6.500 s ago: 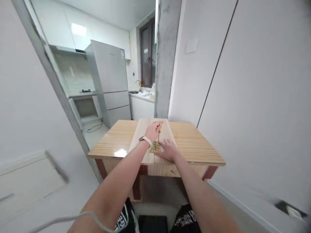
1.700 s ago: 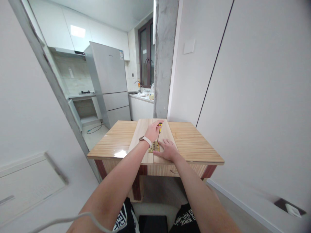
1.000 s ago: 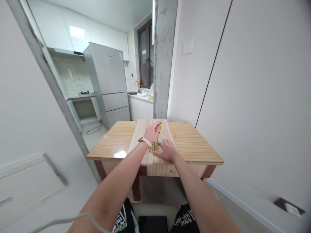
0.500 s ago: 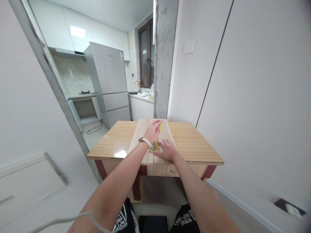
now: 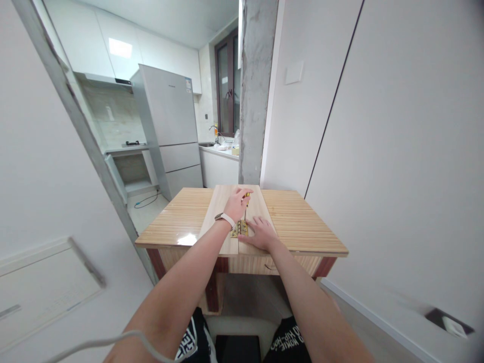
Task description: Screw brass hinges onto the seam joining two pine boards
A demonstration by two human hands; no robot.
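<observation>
My left hand (image 5: 235, 202), with a watch on its wrist, is closed around the yellow-and-black handle of a screwdriver (image 5: 247, 200). The tool stands nearly upright, its thin shaft pointing down at a brass-coloured hinge (image 5: 239, 230). Whether its tip sits in a screw is too small to tell. The hinge lies opened flat across the seam of two pale boards (image 5: 260, 201). My right hand (image 5: 260, 234) rests palm down on the right-hand board, fingers spread, thumb and fingertips at the hinge's right leaf.
The boards lie on a striped wooden table (image 5: 302, 222) with a drawer (image 5: 257, 265) at its front. A grey pillar (image 5: 257, 101) and white wall panels stand behind and to the right. A fridge (image 5: 170, 111) is back left. A pale cable (image 5: 109, 343) crosses my left forearm.
The fingers of my left hand have shifted on the screwdriver handle, and more of the handle and shaft shows. My right hand stays in place on the board.
</observation>
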